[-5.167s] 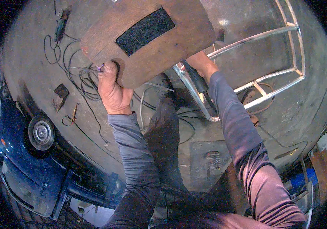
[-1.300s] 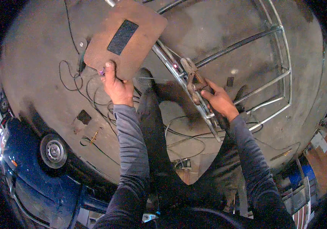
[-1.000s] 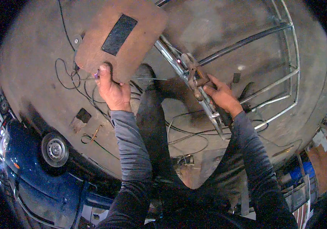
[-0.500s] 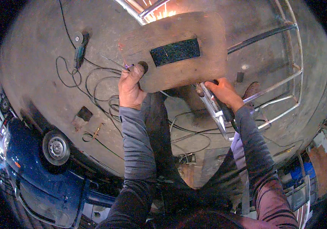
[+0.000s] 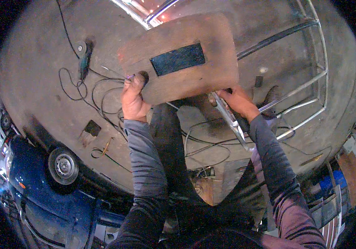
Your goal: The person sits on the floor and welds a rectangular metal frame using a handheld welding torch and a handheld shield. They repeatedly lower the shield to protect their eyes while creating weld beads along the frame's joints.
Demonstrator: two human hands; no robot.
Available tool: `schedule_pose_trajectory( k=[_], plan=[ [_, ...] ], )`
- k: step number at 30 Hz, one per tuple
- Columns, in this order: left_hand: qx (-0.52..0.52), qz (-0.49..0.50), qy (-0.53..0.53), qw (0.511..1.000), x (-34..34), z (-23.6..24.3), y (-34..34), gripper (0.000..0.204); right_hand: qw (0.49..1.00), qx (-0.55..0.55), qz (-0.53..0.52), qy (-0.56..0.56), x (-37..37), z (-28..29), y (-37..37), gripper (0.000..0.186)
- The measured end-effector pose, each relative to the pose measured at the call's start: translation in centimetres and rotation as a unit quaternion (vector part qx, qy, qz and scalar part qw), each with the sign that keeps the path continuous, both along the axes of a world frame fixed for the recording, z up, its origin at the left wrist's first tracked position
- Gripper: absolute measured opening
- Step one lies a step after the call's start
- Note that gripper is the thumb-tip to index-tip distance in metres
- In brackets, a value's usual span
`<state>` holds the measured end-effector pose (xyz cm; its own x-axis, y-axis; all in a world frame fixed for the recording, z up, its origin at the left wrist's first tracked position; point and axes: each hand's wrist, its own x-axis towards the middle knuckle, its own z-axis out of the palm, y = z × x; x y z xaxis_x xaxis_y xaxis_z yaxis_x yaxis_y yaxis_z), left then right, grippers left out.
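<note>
My left hand (image 5: pixel 134 97) grips the left edge of a brown welding shield (image 5: pixel 219 54), its thumb over the face beside the dark rectangular window (image 5: pixel 178 59). A thin welding rod (image 5: pixel 113 71) sticks out past that thumb toward the upper left. My right hand (image 5: pixel 239 102) is closed below the shield's lower right corner, around a dark handle that looks like a welding electrode holder, mostly hidden by the hand and shield. Beyond the shield's top edge, small red sparks show at a joint of a metal tube frame (image 5: pixel 148 24). A shiny metal bar (image 5: pixel 233 120) runs beside my right hand.
An angle grinder (image 5: pixel 83 60) lies on the floor at the left, near looped black cables (image 5: pixel 97 99). At the right stretches more of the tubular frame (image 5: pixel 324 72). A blue vehicle (image 5: pixel 41 195) with a wheel (image 5: pixel 63 166) stands at the lower left.
The bright orange glow and spark shower above the shield have faded to a few red specks. The shield and both hands sit slightly further left in view; both grips look the same.
</note>
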<state>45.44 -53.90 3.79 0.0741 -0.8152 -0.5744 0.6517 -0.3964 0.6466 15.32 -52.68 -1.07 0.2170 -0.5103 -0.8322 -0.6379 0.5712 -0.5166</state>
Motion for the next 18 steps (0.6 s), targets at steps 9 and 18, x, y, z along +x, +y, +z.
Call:
schedule_pose_trajectory(
  k=[9, 18],
  plan=[
    [0.038, 0.026, 0.018, 0.999, -0.3, -0.3, 0.3, 0.033, 0.999, 0.046, -0.006, 0.004, 0.1, -0.7, 0.4, 0.046],
    [0.032, 0.004, 0.008, 0.999, -0.9, 0.4, -0.2, 0.038, 0.998, 0.043, -0.030, -0.027, -0.4, -1.7, 0.9, 0.046]
  ],
)
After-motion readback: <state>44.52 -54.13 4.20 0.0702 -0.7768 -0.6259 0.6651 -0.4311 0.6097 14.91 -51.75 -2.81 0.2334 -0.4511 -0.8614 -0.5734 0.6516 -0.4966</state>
